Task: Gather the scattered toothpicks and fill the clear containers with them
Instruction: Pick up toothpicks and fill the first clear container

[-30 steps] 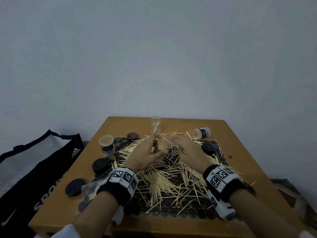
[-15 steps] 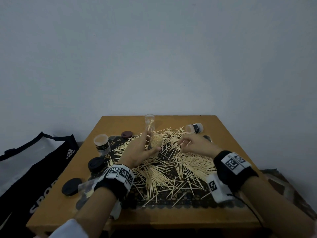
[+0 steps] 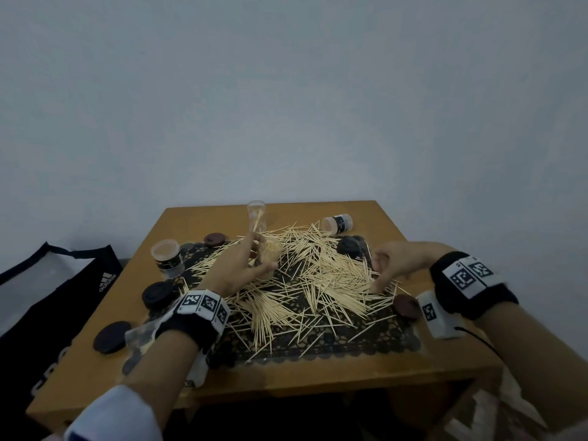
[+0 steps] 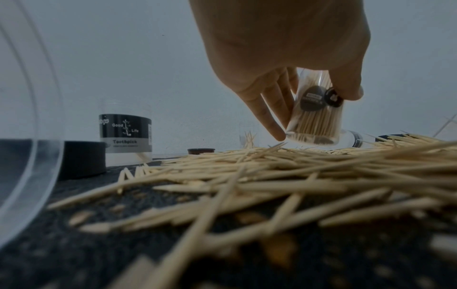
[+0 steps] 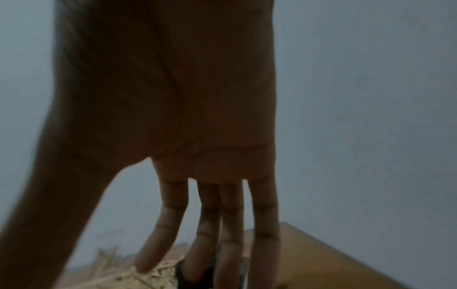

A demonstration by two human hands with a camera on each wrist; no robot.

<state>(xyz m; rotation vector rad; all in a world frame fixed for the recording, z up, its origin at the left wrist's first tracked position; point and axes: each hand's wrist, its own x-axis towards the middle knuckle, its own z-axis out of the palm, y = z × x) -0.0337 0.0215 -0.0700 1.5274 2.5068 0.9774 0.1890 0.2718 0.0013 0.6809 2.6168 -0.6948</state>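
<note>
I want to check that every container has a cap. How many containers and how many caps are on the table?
Clear plastic toothpick containers: 5, one of them held in the left hand
Round dark caps: 5 in plain view; a dark shape by the left wrist is unclear
Total: 10

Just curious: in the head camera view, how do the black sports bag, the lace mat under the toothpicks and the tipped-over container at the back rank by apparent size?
1. lace mat
2. black sports bag, cut off by the frame, so unsure against the mat
3. tipped-over container, clearly smallest
</note>
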